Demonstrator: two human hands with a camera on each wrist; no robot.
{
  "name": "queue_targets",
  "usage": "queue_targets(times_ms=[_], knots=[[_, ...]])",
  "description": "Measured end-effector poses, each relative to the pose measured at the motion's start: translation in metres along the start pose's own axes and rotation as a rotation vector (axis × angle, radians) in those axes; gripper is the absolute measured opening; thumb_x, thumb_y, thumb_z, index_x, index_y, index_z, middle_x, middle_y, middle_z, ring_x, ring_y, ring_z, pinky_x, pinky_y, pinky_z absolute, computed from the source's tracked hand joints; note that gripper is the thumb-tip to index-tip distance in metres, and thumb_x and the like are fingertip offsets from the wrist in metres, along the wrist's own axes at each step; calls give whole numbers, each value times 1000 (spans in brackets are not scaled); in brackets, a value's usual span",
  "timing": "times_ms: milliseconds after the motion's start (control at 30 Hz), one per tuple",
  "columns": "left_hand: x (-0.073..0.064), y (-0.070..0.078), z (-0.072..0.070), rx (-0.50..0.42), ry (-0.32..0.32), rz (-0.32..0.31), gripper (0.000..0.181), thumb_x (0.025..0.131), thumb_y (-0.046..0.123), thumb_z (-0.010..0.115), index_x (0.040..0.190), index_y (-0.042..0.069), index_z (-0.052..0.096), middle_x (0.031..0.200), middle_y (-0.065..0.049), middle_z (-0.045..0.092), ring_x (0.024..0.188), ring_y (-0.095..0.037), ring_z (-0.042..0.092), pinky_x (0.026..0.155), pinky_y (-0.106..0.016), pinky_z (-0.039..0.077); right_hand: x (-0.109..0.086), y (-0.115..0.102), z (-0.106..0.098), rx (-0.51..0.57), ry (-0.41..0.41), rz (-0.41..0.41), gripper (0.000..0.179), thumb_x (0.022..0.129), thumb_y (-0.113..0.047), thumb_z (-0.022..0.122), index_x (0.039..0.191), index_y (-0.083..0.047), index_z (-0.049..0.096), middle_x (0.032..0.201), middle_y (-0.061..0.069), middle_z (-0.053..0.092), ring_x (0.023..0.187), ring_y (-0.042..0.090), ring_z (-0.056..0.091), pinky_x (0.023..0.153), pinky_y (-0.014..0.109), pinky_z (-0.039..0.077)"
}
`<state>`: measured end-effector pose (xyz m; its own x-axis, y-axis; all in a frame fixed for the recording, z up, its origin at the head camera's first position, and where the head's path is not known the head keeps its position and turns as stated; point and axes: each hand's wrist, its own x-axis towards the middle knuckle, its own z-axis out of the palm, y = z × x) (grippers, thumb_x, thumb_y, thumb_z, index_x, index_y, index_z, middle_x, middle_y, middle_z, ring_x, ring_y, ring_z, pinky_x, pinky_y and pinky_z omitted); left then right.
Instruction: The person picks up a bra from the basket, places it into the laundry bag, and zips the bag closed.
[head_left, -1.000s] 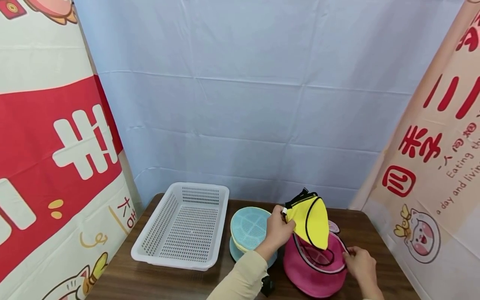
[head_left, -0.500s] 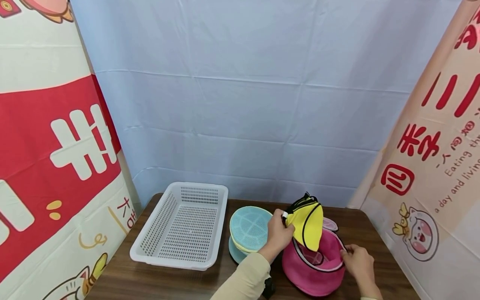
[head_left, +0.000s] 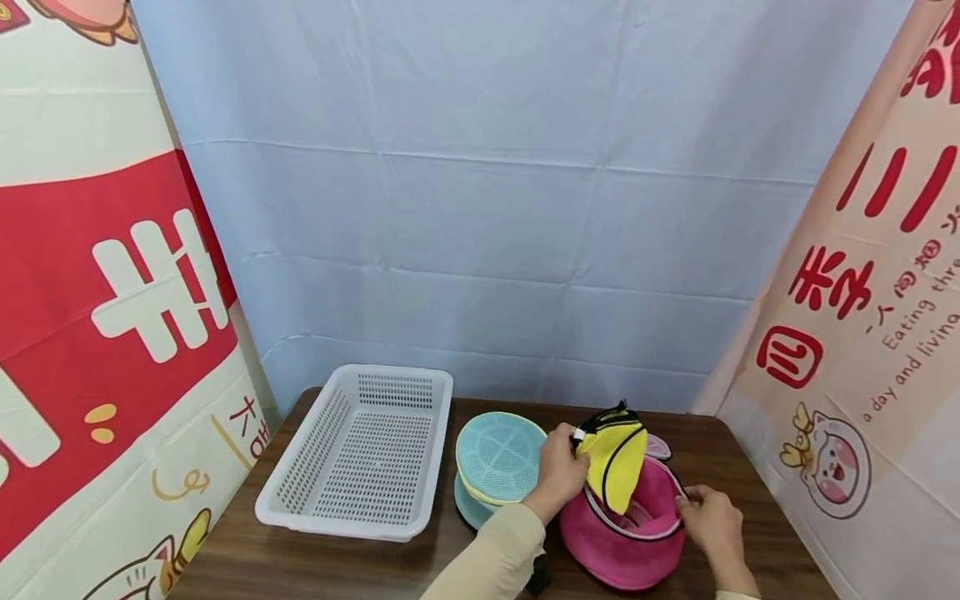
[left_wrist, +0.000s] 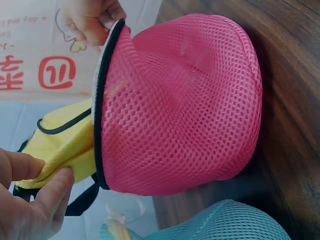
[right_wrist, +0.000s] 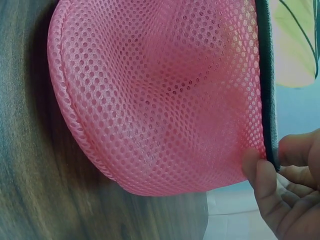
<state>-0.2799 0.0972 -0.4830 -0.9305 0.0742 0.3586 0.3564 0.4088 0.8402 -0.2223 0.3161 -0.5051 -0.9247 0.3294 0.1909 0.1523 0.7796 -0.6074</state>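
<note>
My left hand (head_left: 562, 468) pinches a folded yellow cloth item (head_left: 618, 460) with black piping and black straps; its exact kind is unclear. The item's lower tip dips into the mouth of a pink mesh laundry bag (head_left: 615, 554), which stands upright on the table. In the left wrist view, thumb and finger squeeze the yellow cloth (left_wrist: 70, 132) beside the bag's dark-edged rim. My right hand (head_left: 711, 518) pinches that rim on the right, as the right wrist view shows, with the pink mesh (right_wrist: 160, 100) bulging below. Pink mesh shows inside the bag; its bottom is hidden.
A white perforated plastic basket (head_left: 266, 510) stands on the left of the brown wooden table (head_left: 300, 567). Between it and the pink bag sits a light blue mesh bag (head_left: 498, 458) with yellow trim. A pink mesh flap (head_left: 657, 447) shows behind the pink bag.
The yellow item has come down, its tip going lower into the pink bag's mouth. A black loop that hung over the opening is no longer visible. My right hand keeps its grip on the rim.
</note>
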Motion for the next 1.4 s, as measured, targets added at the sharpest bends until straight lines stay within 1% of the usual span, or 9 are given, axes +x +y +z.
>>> queue_targets(times_ms=[133,333,533,733,900,1167,1233,1300,1400], knots=[[-1,3,4,64,-14,-10,18,77,-2,68,94,4,64,76,1,52,68,-10,49,58,-22,42,0,0,1,6,4,1,28,84,-12,58,98,12,62,81,19,64,83,45,56,71,54,40],[-3,6,12,212,-15,50,19,76,3,70,95,6,70,84,-3,64,79,-16,61,64,-23,47,-1,1,4,26,26,9,27,84,-11,58,98,12,63,78,17,65,78,41,57,68,51,41],[-7,6,18,351,-34,108,21,77,9,73,97,11,70,87,0,65,78,-14,62,63,-24,48,-5,-1,5,30,20,9,26,83,-11,59,97,12,63,78,17,64,79,41,57,70,52,40],[-7,7,19,363,-57,91,28,79,9,71,106,12,64,90,-1,66,74,-15,62,59,-24,47,-6,-1,5,32,36,-3,26,83,-10,59,96,12,63,76,15,64,74,38,58,68,50,41],[-5,8,19,383,-85,67,22,79,10,71,101,12,67,86,1,67,71,-14,62,55,-22,46,-4,-1,6,38,40,3,25,83,-10,59,96,11,64,75,14,65,69,33,58,64,47,42],[-1,8,26,496,-182,107,21,83,16,69,104,19,71,92,5,68,77,-11,63,60,-21,48,-5,-5,6,34,46,-10,25,84,-10,58,97,11,64,83,21,64,81,45,56,70,53,40],[-1,8,29,540,-194,132,16,83,16,69,99,20,71,87,6,67,74,-11,63,57,-20,47,-4,-6,6,34,47,-17,24,84,-9,58,96,11,64,83,22,64,81,45,56,70,53,40],[0,7,31,561,-215,159,6,83,14,69,88,18,69,77,7,65,69,-10,62,53,-19,44,-4,-7,6,30,51,-24,24,84,-9,58,96,10,64,81,20,64,80,44,56,70,53,40],[3,6,32,583,-224,187,17,81,10,69,70,16,57,64,7,56,63,-10,59,49,-20,40,-3,-7,7,26,61,-32,23,85,-9,57,95,10,63,78,17,63,78,44,56,69,53,40]])
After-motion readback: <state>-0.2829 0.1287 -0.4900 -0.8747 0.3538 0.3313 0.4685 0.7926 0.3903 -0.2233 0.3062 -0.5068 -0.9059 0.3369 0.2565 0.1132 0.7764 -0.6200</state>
